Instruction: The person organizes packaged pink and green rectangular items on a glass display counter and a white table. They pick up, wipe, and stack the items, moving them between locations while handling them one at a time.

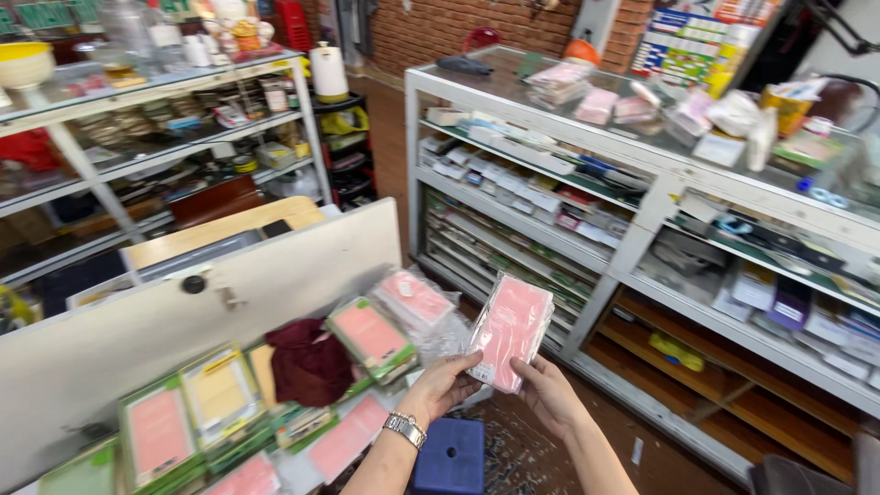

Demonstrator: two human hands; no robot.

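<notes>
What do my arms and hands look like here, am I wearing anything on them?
Both forearms are bare, with no sleeves in view. The left hand has a silver metal-link wristwatch on its wrist. The right hand shows no watch, glove or band. Rings cannot be made out.

Left hand (446, 385), wristwatch (404, 428) on the wrist, and right hand (547, 392) both grip the lower edge of a pink packet in clear wrap (511, 330), held upright and slightly tilted. Below left: stacks of similar flat packets (220, 396), pink and yellow with green edges, and a dark red cloth (307, 362) among them. Blue stool (451, 456) beneath the forearms. White glass-topped display counter (642, 197) to the right, shelves packed with small boxes.
</notes>
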